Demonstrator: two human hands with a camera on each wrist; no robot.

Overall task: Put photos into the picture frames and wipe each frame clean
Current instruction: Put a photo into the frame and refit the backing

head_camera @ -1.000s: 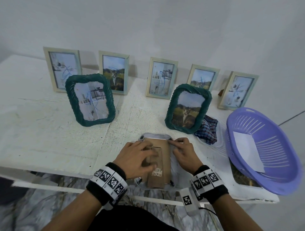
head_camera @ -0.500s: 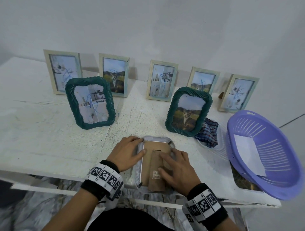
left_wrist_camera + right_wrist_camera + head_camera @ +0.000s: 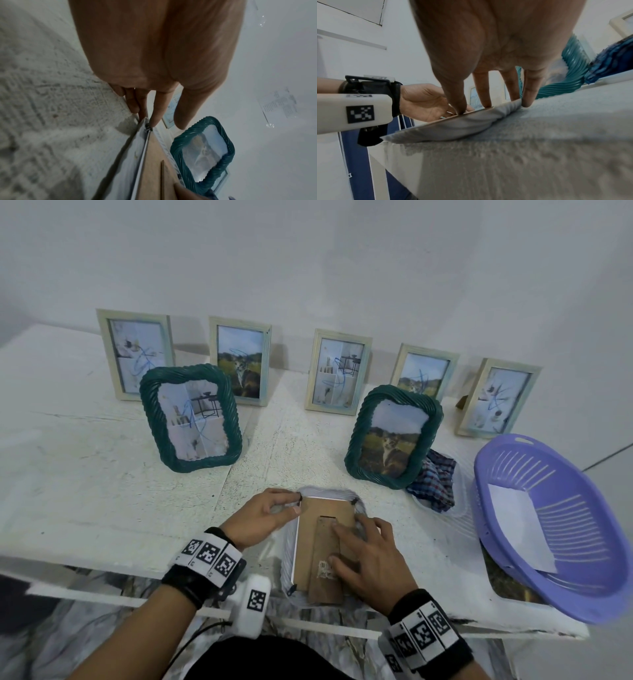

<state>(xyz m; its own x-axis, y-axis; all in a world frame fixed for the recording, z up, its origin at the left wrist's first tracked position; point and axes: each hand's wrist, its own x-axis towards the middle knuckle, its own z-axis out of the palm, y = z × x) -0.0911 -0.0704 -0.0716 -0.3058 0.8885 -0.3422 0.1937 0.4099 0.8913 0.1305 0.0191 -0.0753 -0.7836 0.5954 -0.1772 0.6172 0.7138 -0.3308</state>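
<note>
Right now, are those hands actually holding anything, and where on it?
Nothing is lifted. The right hand presses flat on the brown backing of the face-down frame; the left hand fingers the clip at its far left corner.
</note>
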